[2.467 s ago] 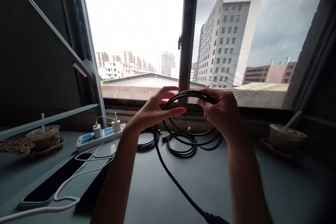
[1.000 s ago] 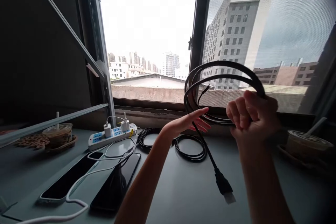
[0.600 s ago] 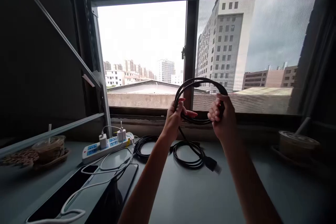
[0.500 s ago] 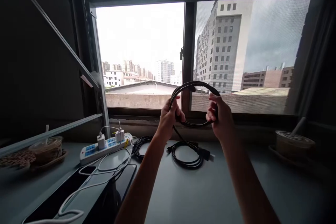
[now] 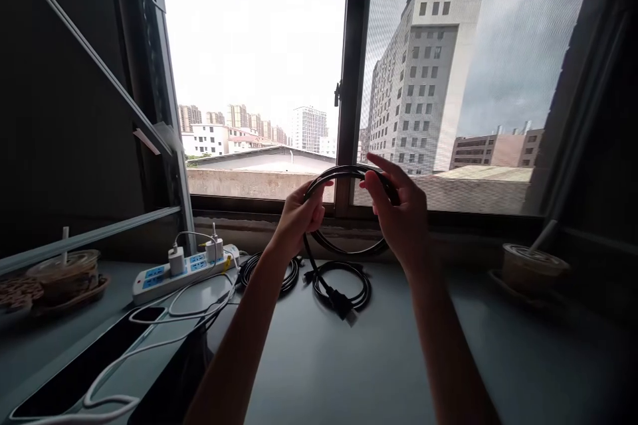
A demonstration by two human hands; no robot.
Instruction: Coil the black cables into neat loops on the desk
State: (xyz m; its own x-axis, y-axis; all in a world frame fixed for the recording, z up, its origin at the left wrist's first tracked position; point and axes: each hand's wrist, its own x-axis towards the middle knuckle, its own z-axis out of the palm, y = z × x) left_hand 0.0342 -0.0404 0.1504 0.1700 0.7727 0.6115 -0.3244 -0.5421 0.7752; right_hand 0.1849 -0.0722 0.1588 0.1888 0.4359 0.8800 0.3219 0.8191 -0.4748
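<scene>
A black cable (image 5: 349,253) is wound in a loop and held up before the window. My left hand (image 5: 301,216) is closed round the loop's left side. At the upper right of the loop is my right hand (image 5: 396,202), its index finger stretched out and its thumb apart from it, with the cable between them. One cable end with a black plug (image 5: 341,304) hangs below my left hand, in front of a coiled black cable (image 5: 366,292) on the table. Another black coil (image 5: 289,280) lies to the left, partly behind my left forearm.
A white power strip (image 5: 192,270) with two chargers and white cables stands on the table (image 5: 343,372) at the left. Lidded cups (image 5: 531,272) are at both sides. Dark flat devices lie at the lower left, and a metal frame rises beside the window.
My right hand has moved up the loop and opened its index finger and thumb. The hanging plug has swung left and lower. The view has shifted slightly.
</scene>
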